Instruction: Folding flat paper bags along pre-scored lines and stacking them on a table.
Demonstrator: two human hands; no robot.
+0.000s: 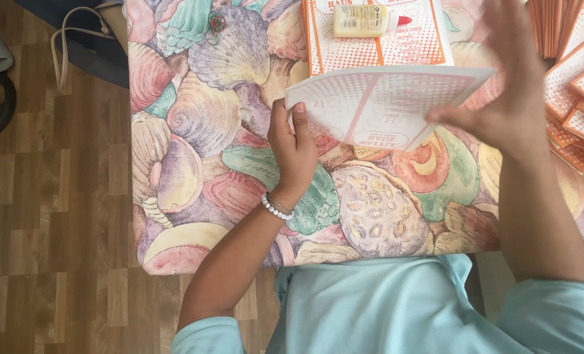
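Orange-and-white printed paper sheet [380, 105] is held above the shell-patterned tablecloth [206, 131]: left hand [293, 147] pinches its left edge, right hand [502, 98] grips the right. Edges should be aligned before creasing; glue bottle [364, 19] lies far.

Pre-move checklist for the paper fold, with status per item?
1. Left hand grips the sheet's left edge: ok.
2. Right hand on the folded sheet: contact ok; motion blur, grip cannot tell.
3. Sheet edges aligned: cannot tell, right side hidden by the hand.
4. Glue bottle capped, lying on the flat printed sheet: ok.
5. Stack of finished pieces lies apart, at right: ok.
6. Seashell tablecloth flat under the work: ok.
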